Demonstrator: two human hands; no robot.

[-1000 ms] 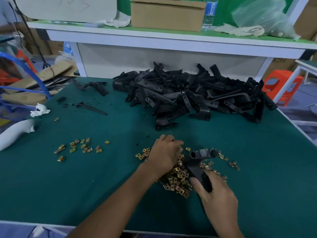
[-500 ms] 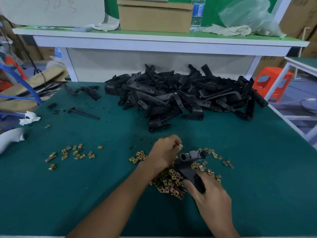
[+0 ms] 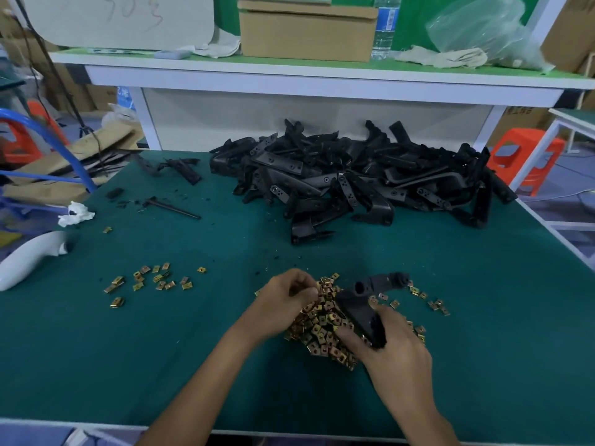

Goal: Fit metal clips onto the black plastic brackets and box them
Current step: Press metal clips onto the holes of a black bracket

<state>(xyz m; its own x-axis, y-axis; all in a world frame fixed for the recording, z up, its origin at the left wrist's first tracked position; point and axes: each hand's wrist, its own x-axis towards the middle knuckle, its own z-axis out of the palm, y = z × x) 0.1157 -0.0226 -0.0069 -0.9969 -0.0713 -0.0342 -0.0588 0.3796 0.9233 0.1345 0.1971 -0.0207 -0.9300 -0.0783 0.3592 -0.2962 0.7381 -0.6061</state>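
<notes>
My right hand (image 3: 394, 358) grips one black plastic bracket (image 3: 365, 305) by its lower end, holding it over a heap of gold metal clips (image 3: 322, 329) on the green table (image 3: 161, 365). My left hand (image 3: 283, 300) rests curled on the left side of that heap, its fingertips pinched among the clips; whether it holds one I cannot tell. A big pile of black brackets (image 3: 354, 185) lies at the back of the table. A smaller scatter of clips (image 3: 151, 280) sits to the left.
A cardboard box (image 3: 306, 30) and a water bottle (image 3: 384, 27) stand on the shelf (image 3: 289, 77) behind. A white object (image 3: 29, 259), crumpled paper (image 3: 75, 214) and loose black scraps (image 3: 170, 207) lie at the table's left. An orange stool (image 3: 523, 156) stands at right.
My left hand has drawn its fingers together over the clip heap. The bracket in my right hand has tilted slightly rightward. The view has shifted a little.
</notes>
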